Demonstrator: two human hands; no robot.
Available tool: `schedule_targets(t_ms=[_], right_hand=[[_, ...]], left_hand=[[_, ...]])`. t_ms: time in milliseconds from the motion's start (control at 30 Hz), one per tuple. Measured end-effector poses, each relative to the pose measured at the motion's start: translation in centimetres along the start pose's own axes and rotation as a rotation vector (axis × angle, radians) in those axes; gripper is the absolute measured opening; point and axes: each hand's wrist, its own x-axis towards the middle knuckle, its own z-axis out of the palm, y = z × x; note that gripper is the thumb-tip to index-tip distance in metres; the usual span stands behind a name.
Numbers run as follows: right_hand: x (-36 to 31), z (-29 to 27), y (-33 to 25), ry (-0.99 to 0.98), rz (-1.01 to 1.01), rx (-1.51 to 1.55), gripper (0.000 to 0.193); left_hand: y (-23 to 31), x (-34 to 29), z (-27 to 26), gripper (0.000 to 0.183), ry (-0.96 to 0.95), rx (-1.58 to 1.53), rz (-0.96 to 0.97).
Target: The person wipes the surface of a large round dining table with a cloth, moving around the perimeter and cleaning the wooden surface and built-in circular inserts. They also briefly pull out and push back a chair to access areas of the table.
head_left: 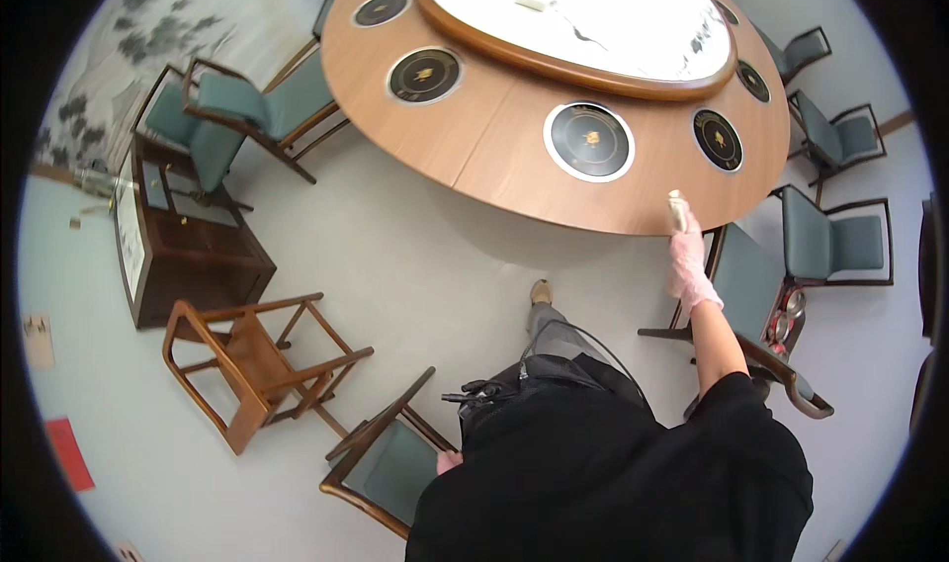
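2 shiny round vessels sat beside a chair on the right, contents too small to tell. The gloved right hand was closed around a pale item, which poked out beyond its far end over the table's near edge. The left hand was mostly hidden; its grip could not be told.

The right arm is pointing forward, the right hand gripping at the near edge of the table; the left hand is mostly hiding beside the torso.
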Motion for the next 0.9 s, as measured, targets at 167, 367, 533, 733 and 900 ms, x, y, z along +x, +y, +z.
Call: schedule_targets(t_ms=[167,367,533,733,900], right_hand=[[7.0,-1.7,9.6,0.193,-0.419,-0.529,0.052],[1.3,14.2,8.1,0.279,-0.318,-0.673,0.055],[-2.8,22.3,-0.3,-0.329,-0.480,-0.586,0.068],[-1.1,20.7,2.0,-0.375,-0.584,-0.916,0.065],[5.1,12.7,2.4,-0.202,0.045,-1.116,0.074]], left_hand=[[8.4,5.6,3.5,0.048,-0.238,0.313,0.008],[17.2,1.0,12.7,0.062,-0.133,0.658,0.160],[23.3,1.3,19.6,0.065,-0.322,0.763,0.241],[30.3,2.5,31.5,0.065,-0.402,0.996,0.334],[36.6,3.7,41.5,0.063,-0.601,1.126,0.555]])
